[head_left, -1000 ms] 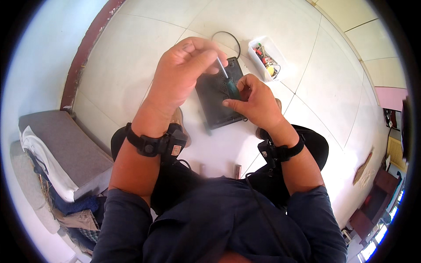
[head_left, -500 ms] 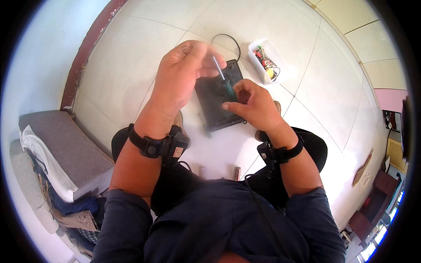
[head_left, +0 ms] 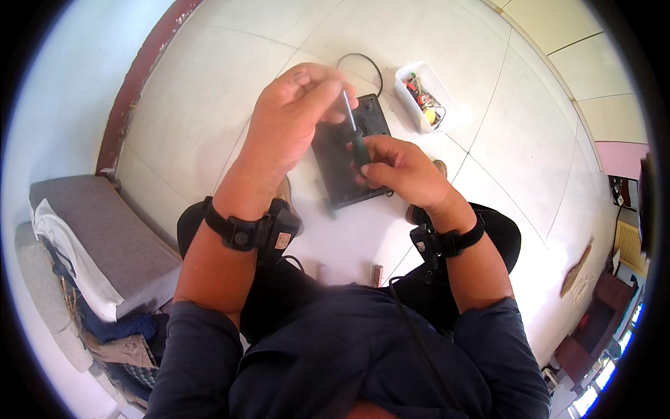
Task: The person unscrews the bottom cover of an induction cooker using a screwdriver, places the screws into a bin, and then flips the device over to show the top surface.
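My right hand point(head_left: 401, 167) is closed round the dark green handle of a screwdriver point(head_left: 359, 148), whose bare metal shaft points up and away from me. At the shaft's tip, my left hand point(head_left: 296, 108) has its thumb and fingers drawn together. Whether a small part sits between those fingertips, I cannot make out. Beneath both hands a flat black appliance point(head_left: 335, 178) lies on the floor, a vent grille and a round foot showing on its upturned face. My hands cover part of it.
A black cord point(head_left: 377, 66) loops out beyond the appliance. To its right stands a white plastic box point(head_left: 448, 115) of tools and small parts. Near my lap, a small block-like object point(head_left: 377, 275) rests on the tiled floor. A grey cushioned piece point(head_left: 105, 230) is at the left.
The right hand's fingers have closed in round the screwdriver handle, where they were looser before. The left thumb has come closer to the tip. The appliance has stayed put.
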Action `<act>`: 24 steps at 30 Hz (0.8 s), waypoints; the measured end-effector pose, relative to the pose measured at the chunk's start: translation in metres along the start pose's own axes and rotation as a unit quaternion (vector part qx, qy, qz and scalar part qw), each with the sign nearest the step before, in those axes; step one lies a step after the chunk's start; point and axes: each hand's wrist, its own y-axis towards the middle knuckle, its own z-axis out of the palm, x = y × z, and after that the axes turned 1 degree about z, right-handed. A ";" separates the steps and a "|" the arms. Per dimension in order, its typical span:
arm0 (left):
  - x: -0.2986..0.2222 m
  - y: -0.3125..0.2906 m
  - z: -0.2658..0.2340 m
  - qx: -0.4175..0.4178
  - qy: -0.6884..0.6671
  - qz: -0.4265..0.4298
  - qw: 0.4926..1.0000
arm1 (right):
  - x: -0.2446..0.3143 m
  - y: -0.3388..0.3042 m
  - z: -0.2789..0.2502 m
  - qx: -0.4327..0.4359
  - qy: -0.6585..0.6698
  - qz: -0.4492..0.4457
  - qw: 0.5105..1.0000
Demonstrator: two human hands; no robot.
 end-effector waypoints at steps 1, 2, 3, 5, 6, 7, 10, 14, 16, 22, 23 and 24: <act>0.001 0.001 0.000 0.003 0.015 0.002 1.000 | -0.002 0.001 0.000 0.011 0.015 -0.012 1.000; 0.002 0.002 -0.001 0.006 0.030 0.004 1.000 | 0.000 0.002 0.001 0.007 0.008 -0.026 1.000; 0.004 0.001 -0.003 0.018 0.040 0.010 0.999 | 0.006 0.004 0.006 0.006 0.003 -0.036 0.999; 0.010 0.003 -0.007 0.042 0.060 0.023 0.997 | 0.006 0.009 0.008 0.006 0.012 -0.020 1.000; 0.008 0.005 -0.012 0.056 0.103 0.006 0.993 | 0.003 0.012 0.007 0.006 0.025 0.006 1.000; 0.008 0.007 -0.019 0.029 0.112 0.022 0.993 | -0.001 0.014 0.007 0.007 0.039 0.032 0.999; -0.013 0.011 -0.043 -0.082 0.168 0.107 0.977 | -0.025 0.021 0.007 -0.014 -0.008 0.043 0.999; -0.056 0.030 -0.129 -0.180 0.235 0.239 0.925 | -0.084 0.027 -0.007 -0.038 -0.264 0.012 0.964; -0.056 0.039 -0.209 -0.129 0.280 0.192 0.932 | -0.105 0.042 0.005 0.017 -0.394 0.016 0.919; 0.069 0.050 -0.261 0.093 0.561 -0.077 0.819 | -0.211 0.082 0.051 0.186 -0.492 0.151 0.837; 0.093 0.053 -0.268 0.157 0.567 -0.134 0.797 | -0.235 0.089 0.057 0.222 -0.504 0.168 0.818; 0.115 0.052 -0.275 0.181 0.574 -0.172 0.780 | -0.235 0.094 0.066 0.252 -0.497 0.191 0.808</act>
